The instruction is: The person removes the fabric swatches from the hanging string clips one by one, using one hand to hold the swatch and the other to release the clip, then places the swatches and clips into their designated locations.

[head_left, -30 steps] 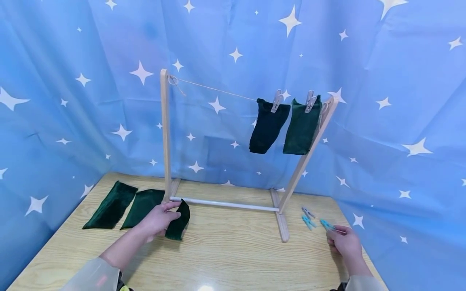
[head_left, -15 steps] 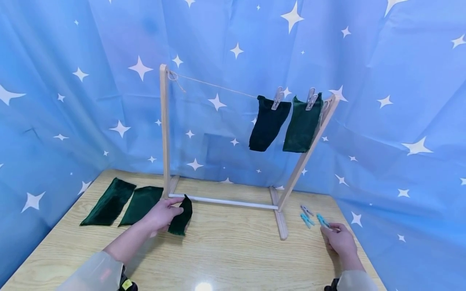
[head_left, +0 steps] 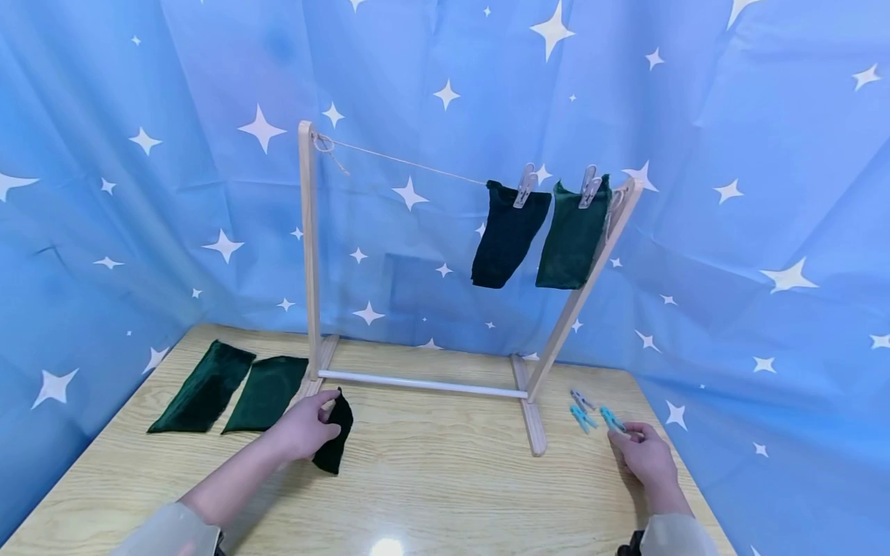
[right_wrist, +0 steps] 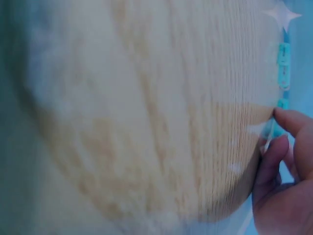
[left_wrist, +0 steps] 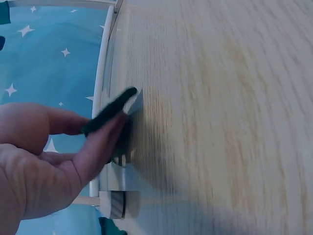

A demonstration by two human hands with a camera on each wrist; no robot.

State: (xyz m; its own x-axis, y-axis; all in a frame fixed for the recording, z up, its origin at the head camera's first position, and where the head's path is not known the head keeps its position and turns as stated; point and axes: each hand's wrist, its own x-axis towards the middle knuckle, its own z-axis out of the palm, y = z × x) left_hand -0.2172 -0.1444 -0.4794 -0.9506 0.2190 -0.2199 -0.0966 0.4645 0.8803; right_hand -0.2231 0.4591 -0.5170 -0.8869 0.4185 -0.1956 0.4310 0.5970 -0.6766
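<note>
Near the foot of the wooden rack, my left hand [head_left: 302, 428] pinches a small dark green cloth [head_left: 337, 440] between thumb and fingers. The left wrist view shows this cloth [left_wrist: 110, 112] almost edge-on, close over the table. At the table's right side, my right hand [head_left: 647, 459] pinches the near end of a turquoise clothespin [head_left: 612, 420]. Just left of it lie a second turquoise clothespin [head_left: 582, 418] and a purplish-grey one [head_left: 581, 399]. In the right wrist view, thumb and forefinger [right_wrist: 292, 121] meet at the clip, partly hiding it.
A wooden rack [head_left: 310, 247] carries a string [head_left: 403, 160]. Two green cloths, one darker [head_left: 511, 239] and one lighter [head_left: 573, 239], hang there under pale clothespins. Two more cloths lie at left, a far one [head_left: 202, 390] and a nearer one [head_left: 267, 394]. A white bar [head_left: 424, 383] joins the rack's feet.
The left hand rose slightly with the cloth, then came lower and nearer, the cloth turning narrower to view. The right hand shifted a little left, tilting its clothespin. The head view moved slightly.
</note>
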